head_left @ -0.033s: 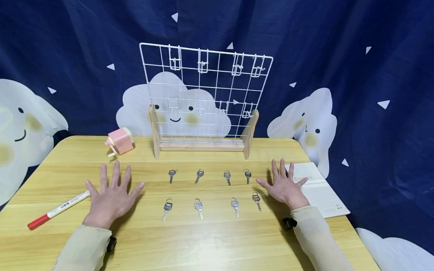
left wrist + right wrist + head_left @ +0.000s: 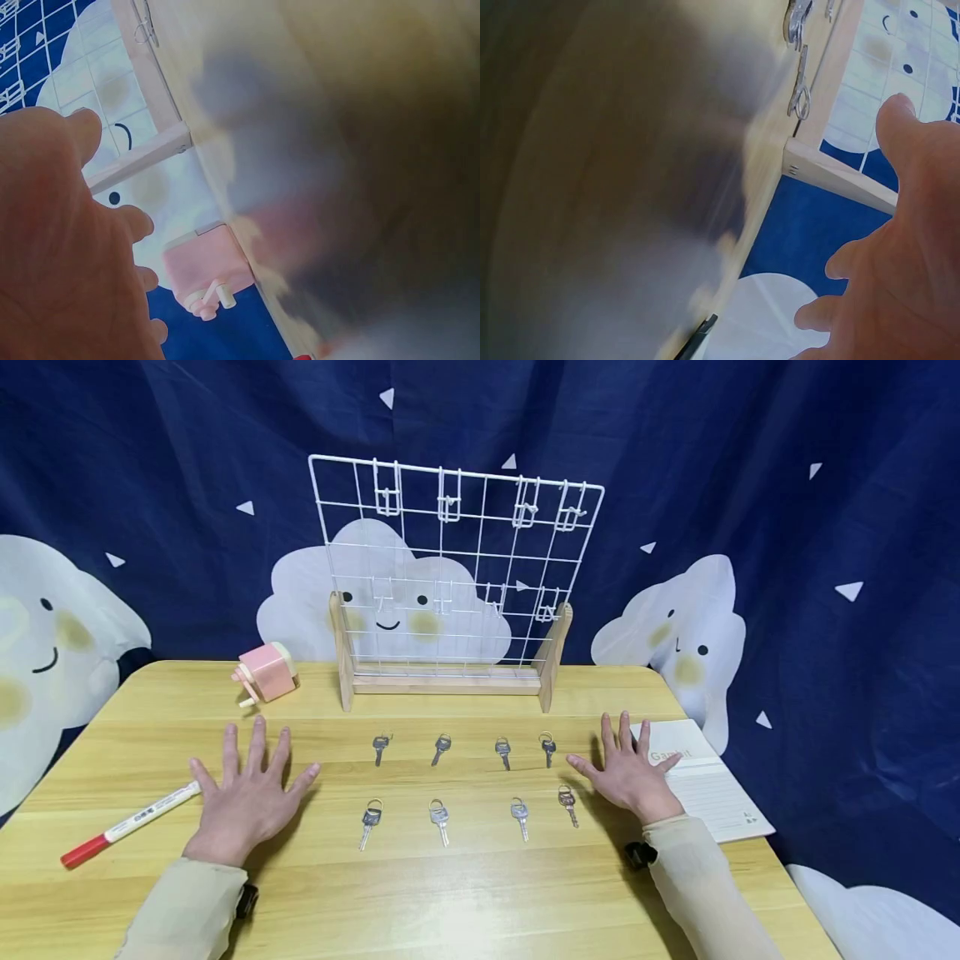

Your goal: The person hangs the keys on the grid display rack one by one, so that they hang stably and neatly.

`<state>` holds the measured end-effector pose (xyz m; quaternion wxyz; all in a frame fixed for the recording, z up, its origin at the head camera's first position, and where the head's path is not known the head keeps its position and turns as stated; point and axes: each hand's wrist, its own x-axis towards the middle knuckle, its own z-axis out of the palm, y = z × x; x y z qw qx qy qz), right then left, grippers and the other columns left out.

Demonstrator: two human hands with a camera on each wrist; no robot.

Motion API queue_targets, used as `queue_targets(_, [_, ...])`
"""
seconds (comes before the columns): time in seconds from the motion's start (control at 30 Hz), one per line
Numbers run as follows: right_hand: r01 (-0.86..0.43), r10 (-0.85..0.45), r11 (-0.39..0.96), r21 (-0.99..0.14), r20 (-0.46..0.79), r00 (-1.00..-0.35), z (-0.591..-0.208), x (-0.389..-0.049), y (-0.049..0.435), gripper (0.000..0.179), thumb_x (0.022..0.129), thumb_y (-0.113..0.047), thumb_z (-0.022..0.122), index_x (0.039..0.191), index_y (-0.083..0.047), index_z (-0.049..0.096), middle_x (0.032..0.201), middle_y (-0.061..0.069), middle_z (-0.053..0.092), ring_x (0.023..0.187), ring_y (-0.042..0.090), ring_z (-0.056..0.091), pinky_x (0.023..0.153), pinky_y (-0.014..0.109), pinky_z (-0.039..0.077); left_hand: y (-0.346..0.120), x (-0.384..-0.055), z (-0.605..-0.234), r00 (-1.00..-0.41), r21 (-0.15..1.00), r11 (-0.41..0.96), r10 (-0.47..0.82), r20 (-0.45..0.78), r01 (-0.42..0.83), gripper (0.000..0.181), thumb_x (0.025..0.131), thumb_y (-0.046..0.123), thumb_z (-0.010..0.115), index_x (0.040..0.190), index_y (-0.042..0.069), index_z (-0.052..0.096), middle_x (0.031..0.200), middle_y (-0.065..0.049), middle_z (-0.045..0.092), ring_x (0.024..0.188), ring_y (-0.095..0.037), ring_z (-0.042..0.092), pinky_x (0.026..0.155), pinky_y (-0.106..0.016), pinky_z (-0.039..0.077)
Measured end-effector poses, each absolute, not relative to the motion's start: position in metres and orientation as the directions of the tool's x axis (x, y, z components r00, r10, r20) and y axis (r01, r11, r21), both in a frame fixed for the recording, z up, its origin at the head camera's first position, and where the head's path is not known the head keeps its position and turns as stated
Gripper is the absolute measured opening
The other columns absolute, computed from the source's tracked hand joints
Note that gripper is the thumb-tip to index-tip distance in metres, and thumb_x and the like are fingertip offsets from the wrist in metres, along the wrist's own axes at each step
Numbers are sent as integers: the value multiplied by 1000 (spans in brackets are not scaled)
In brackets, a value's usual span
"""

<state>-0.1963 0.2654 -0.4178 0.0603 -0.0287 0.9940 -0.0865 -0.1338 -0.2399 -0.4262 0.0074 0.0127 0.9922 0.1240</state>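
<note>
Eight metal keys [image 2: 438, 816] lie spaced, perhaps for separate grasping, between left hand [image 2: 243, 802] and right hand [image 2: 628, 772] (both splayed wide, empty); a wire-grid rack [image 2: 446, 687] stands near the worktop's [image 2: 450, 881] far edge.

Eight small, ringed metal keys [image 2: 440, 817], mostly silvery-grey, lie flat in two rows of four. A white, red-capped cylindrical marker [image 2: 146, 816] lies slanted left of the keys, and a flat white paper notebook [image 2: 708, 787] lies to their right.
</note>
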Motion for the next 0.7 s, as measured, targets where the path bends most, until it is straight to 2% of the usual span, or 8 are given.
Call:
queue_targets(0.3, [-29,-53,983,-183,-129,-990,-419,-194,267,105,89,-81,28,157,-4,8,159,26,-8,138,50,-19,84,88,-12,-240,-131,-429,-999,249,968,32,8,33,85,100,64,24,155,-1,17,158,-26,-12,135,-43,-31,94,-77,-22])
queue_targets(0.43, [-77,-97,978,-195,-99,-990,-416,-192,264,98,94,-72,36,156,0,13,158,27,-5,139,51,-15,90,86,-8,-241,-136,-426,-994,271,958,69,89,91,81,103,58,30,153,-4,19,158,-28,-2,140,-43,-22,98,-74,-21])
queue_targets(0.53, [-158,-165,966,-207,-18,-986,-408,-194,255,86,98,-59,47,152,4,25,158,28,8,141,51,-2,101,80,2,-243,-146,-416,-980,377,916,72,187,140,75,105,47,39,151,-9,22,156,-31,12,143,-46,-1,108,-70,-10])
queue_targets(0.6, [-225,-218,950,-216,56,-974,-401,-198,247,76,99,-49,54,147,7,35,155,29,21,141,50,11,107,73,12,-244,-155,-407,-971,477,866,37,237,150,71,105,41,44,150,-10,24,152,-33,21,140,-50,15,111,-68,6])
queue_targets(0.7, [-316,-286,913,-259,148,-947,-391,-207,229,61,98,-38,61,139,6,49,144,28,42,134,46,35,109,61,29,-246,-170,-394,-959,626,766,-47,281,145,64,104,34,49,149,-7,31,147,-34,33,132,-52,33,108,-64,28])
